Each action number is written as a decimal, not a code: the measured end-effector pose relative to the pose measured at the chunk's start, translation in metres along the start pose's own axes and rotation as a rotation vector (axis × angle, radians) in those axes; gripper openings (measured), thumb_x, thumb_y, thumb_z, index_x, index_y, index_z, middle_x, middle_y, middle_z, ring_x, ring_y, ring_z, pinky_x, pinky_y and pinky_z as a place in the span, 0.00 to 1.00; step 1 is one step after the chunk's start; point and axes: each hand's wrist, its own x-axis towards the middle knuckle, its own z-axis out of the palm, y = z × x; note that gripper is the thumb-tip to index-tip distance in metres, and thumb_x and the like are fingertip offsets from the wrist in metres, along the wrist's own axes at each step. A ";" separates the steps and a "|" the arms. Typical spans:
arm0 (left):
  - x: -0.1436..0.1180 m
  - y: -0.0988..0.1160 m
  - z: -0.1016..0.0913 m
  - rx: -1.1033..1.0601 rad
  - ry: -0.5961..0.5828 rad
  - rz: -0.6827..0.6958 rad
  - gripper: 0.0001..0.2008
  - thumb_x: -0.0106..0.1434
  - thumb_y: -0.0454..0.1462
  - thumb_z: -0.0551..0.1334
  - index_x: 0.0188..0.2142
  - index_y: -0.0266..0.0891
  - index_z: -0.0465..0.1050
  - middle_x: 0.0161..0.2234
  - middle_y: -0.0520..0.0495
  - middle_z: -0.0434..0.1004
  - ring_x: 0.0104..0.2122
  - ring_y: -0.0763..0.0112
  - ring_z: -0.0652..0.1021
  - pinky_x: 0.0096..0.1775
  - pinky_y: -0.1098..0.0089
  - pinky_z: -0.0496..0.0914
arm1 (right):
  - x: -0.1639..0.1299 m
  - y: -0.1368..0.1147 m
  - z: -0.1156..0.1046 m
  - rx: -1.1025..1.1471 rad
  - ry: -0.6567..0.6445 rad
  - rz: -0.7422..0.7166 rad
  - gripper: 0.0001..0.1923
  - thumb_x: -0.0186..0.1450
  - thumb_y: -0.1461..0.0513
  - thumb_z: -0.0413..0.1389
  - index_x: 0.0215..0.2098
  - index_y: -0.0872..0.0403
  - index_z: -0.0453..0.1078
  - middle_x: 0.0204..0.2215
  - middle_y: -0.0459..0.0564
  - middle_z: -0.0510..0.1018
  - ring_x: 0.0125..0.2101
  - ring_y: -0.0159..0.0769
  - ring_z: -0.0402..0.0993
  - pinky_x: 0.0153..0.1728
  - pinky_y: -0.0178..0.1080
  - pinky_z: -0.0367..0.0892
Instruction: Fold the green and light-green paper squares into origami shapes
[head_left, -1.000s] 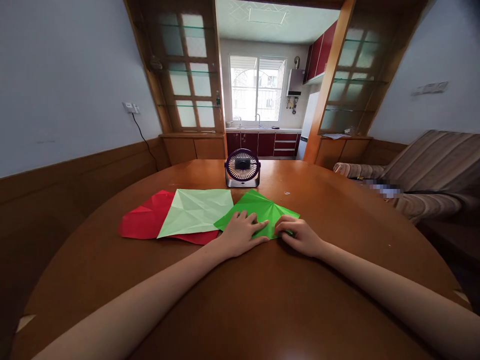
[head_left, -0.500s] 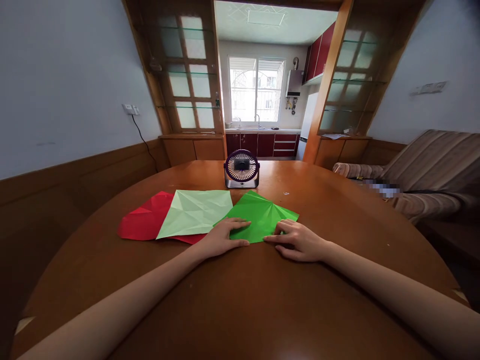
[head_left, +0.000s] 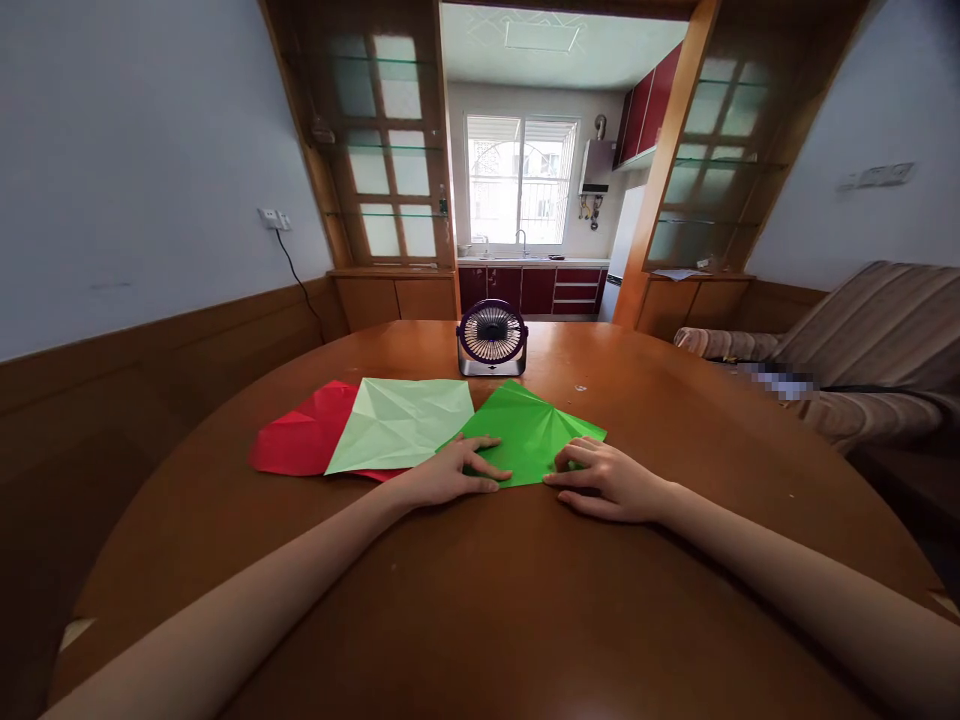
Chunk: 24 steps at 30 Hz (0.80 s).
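Note:
A green sheet of paper (head_left: 517, 425) lies on the table, with crease lines fanning out on its right half and a straight near edge. My left hand (head_left: 450, 472) rests on its lower left part, fingers spread and open, holding it down. At the near right edge, my right hand (head_left: 607, 480) touches the paper with bent fingertips. Its thumb sits apart, on the table side of that edge, so this hand is open too. Left of the green sheet is a creased pale green sheet (head_left: 401, 420), overlapping a red sheet (head_left: 304, 435).
A small dark purple fan (head_left: 493, 332) stands behind the papers on the brown wooden table (head_left: 480, 600). A tiny white scrap (head_left: 580, 388) lies right of the fan. A striped armchair (head_left: 862, 330) is beyond the table's right side.
My right hand has slid slightly right along the near edge of the green paper. Fingers of my left hand have spread wider. The whole view has shifted a little.

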 end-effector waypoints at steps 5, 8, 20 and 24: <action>-0.001 0.001 0.001 0.032 0.038 0.045 0.12 0.62 0.43 0.64 0.46 0.50 0.78 0.65 0.45 0.57 0.62 0.54 0.63 0.60 0.51 0.56 | -0.011 0.010 -0.007 0.042 0.037 0.010 0.16 0.70 0.58 0.48 0.42 0.54 0.77 0.34 0.54 0.73 0.36 0.37 0.68 0.39 0.40 0.65; -0.003 0.001 0.001 0.060 0.059 0.064 0.12 0.62 0.43 0.64 0.45 0.51 0.78 0.64 0.44 0.59 0.61 0.55 0.64 0.59 0.50 0.59 | -0.017 0.015 -0.012 0.076 0.043 0.031 0.16 0.70 0.59 0.49 0.33 0.54 0.77 0.33 0.53 0.72 0.35 0.36 0.68 0.38 0.40 0.66; -0.003 0.005 0.015 0.197 0.260 0.159 0.11 0.61 0.46 0.65 0.41 0.47 0.81 0.56 0.44 0.71 0.56 0.57 0.70 0.56 0.56 0.64 | -0.030 0.025 -0.010 0.282 0.067 0.139 0.19 0.69 0.61 0.50 0.22 0.56 0.69 0.40 0.56 0.74 0.42 0.37 0.73 0.44 0.41 0.69; -0.002 0.007 0.019 0.498 0.227 0.447 0.14 0.71 0.40 0.53 0.46 0.42 0.77 0.46 0.44 0.78 0.46 0.64 0.76 0.49 0.63 0.69 | -0.028 0.022 -0.011 0.321 0.073 0.128 0.13 0.69 0.60 0.51 0.31 0.56 0.73 0.38 0.56 0.75 0.44 0.38 0.74 0.44 0.40 0.70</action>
